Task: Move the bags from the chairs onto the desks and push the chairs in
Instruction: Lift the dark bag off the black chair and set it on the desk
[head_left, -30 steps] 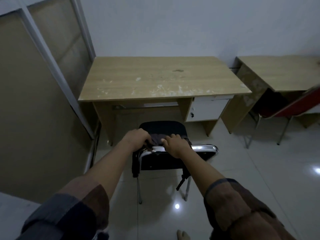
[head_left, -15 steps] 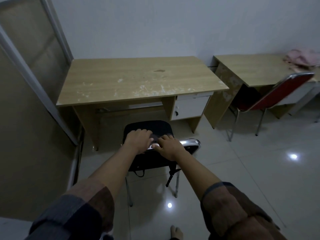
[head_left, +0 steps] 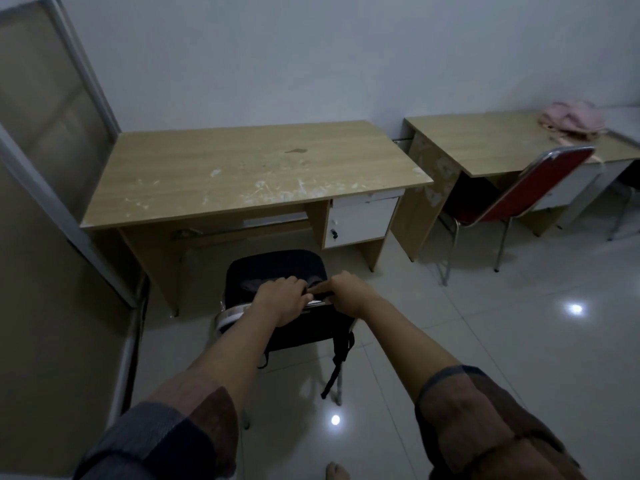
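A black bag point(head_left: 277, 268) sits on a chrome-framed black chair point(head_left: 227, 315) standing in front of the near wooden desk point(head_left: 242, 168). Its straps point(head_left: 337, 362) hang down behind the chair's back. My left hand point(head_left: 280, 299) and my right hand point(head_left: 349, 294) are side by side at the top of the chair's back, fingers closed on the bag's upper edge just over the chrome rail. The desk top is bare and scuffed. A second desk point(head_left: 485, 140) stands to the right with a red chair point(head_left: 540, 188) partly pushed under it.
A pink bundle point(head_left: 571, 117) lies on the second desk. A framed partition point(head_left: 52, 133) runs along the left, close to the desk and chair. White drawers point(head_left: 360, 221) hang under the near desk's right side. Glossy tiled floor point(head_left: 519, 341) spreads to the right. A bare foot point(head_left: 337, 471) shows at the bottom.
The view has swung right, showing more of the second desk and the red chair. The black chair has turned slightly, its chrome rail now showing at the left. My hands have stayed on the bag's top.
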